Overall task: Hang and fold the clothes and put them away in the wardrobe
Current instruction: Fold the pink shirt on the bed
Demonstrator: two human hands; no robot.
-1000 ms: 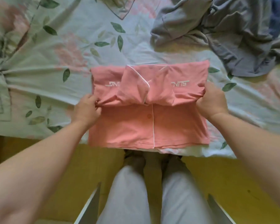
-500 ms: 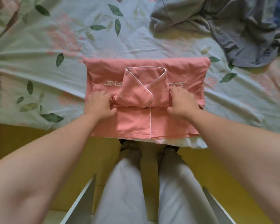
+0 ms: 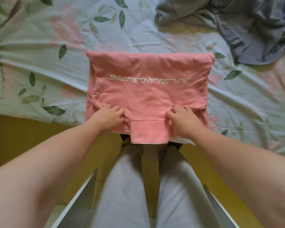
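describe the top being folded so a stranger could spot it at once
On the leafy floral bed sheet, look at the near edge, where the left hand and right hand grip a folded pink top. White upside-down lettering crosses it, unlike the crumpled grey clothes at the far right.

We see soft, even light with a warm yellow-green cast, brightest on the far bed sheet [image 3: 146, 38], with only faint shadows beside the pink top [image 3: 148, 92] and under the grey clothes [image 3: 253, 38] far right. The wide lens bows the edges, so the forearms [image 3: 44, 162] swell toward the near corners, and the near trousers [image 3: 125, 195] look slightly soft.
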